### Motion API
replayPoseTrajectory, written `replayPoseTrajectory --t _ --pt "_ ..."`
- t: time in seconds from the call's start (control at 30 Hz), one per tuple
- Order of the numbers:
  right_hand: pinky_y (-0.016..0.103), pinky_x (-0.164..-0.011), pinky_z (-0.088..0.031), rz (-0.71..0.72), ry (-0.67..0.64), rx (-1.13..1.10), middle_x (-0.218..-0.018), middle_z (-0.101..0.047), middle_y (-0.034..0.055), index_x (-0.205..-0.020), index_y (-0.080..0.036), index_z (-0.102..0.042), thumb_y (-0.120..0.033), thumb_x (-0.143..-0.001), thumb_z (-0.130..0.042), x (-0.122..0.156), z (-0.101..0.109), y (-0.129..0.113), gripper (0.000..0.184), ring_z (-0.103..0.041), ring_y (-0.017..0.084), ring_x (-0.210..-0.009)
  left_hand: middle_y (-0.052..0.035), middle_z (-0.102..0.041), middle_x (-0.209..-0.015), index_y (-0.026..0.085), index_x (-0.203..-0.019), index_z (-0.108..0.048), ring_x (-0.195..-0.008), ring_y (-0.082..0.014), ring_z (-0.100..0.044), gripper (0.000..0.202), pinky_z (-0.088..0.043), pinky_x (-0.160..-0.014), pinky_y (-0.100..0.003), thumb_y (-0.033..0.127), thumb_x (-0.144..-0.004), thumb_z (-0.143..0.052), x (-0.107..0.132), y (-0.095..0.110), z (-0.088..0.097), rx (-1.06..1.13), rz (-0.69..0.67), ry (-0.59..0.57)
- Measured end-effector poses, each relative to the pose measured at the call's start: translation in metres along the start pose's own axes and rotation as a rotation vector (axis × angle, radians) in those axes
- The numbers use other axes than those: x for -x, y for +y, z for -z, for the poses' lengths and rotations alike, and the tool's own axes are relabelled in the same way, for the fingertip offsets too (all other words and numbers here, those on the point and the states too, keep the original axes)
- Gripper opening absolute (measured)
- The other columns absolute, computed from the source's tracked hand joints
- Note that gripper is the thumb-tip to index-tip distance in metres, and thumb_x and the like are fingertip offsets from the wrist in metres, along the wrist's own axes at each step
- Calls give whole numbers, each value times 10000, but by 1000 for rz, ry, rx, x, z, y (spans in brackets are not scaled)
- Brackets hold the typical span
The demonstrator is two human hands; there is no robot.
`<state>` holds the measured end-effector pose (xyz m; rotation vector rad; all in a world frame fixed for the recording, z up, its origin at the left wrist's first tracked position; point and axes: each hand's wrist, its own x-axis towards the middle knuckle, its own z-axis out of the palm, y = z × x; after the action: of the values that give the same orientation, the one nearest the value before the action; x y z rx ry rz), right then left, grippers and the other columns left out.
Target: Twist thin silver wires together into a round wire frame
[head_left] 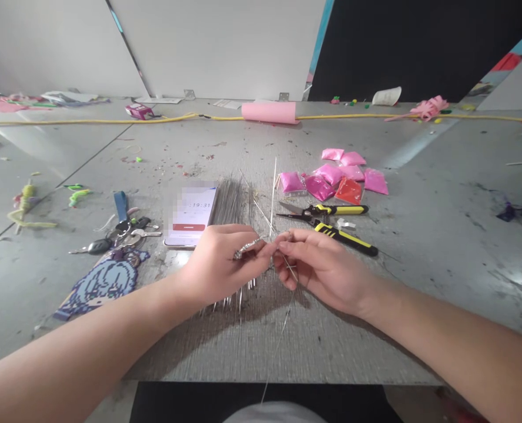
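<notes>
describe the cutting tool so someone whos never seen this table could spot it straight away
On the grey table, look just beyond the person's right hand. Between that hand and the cluster of small plastic packets lies the cutting tool, its blades parted and pointing left. Its yellow-and-black handles set it apart from the pink and red packets.

A thin, silvery wire (273, 197) is pinched at the fingertips between the left hand (230, 261) and the right hand (318, 264), above the table (349, 355) near the middle of its near edge, its straight end pointing toward the far edge. At the left hand's fingers a short silvery strand (246, 249) looks crinkled and twisted. Partly covered by that hand, a loose bundle of straight grey wires (231, 202) lies flat, its lengths running roughly from near edge to far edge.
</notes>
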<state>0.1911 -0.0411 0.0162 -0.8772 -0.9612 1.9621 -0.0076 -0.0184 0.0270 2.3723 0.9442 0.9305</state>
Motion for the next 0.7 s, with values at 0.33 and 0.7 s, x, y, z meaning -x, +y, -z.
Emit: replayPoseTrajectory --t 0.33,0.7 --pt "269 -684 -515 58 20 92 -801 -673 13 -856 -137 -652 -250 -808 -796 -1 3 0 189 -647 114 -691 52 -377 -569 182 -577 -434 -531 -87 -327 374 -282 -509 -259 177 -918 -587 2 1 0 -23 -59 39" --pt "256 -674 -535 275 74 559 -797 -685 7 -916 -176 -650 -255 -864 -733 6 -2 -4 126 -653 128 -736 7 -598 -564 161 -585 -572 -525 -99 -511 369 -367 -508 -243 288 -932 -565 2 11 -3 217 365 5"
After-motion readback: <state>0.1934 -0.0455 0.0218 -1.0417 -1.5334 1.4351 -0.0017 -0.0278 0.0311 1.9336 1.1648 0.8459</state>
